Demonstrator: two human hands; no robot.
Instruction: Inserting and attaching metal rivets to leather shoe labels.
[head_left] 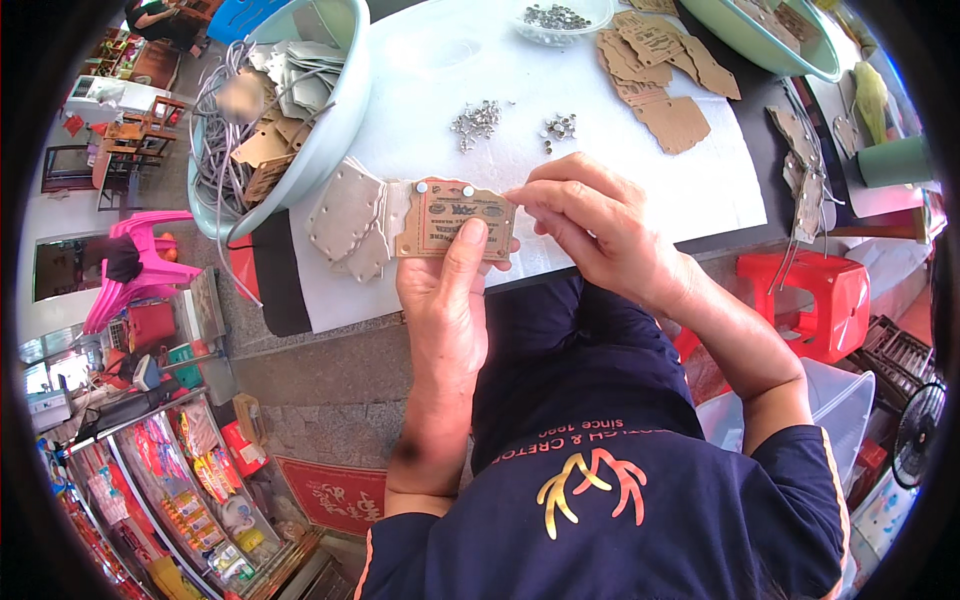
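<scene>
My left hand (440, 315) holds a brown printed tag (432, 236) from below, its thumb pressed on the face. Two silvery round studs sit along the tag's upper edge. At the tag's upper right corner, my right hand (605, 220) has thumb and forefinger pinched together; whatever is between them is too small to make out. Beside the left hand, pale grey tags (345, 222) lie overlapping on the white sheet (640, 195). Farther back are two small heaps of metal studs, a left heap (475, 124) and a right heap (558, 128).
A pale green basin (343, 95) with grey cords and tags stands at left. Behind the studs is a clear bowl (530, 32) of small metal parts. Brown tags (672, 124) lie at back right, near another green basin (822, 62). A red stool (830, 300) stands right.
</scene>
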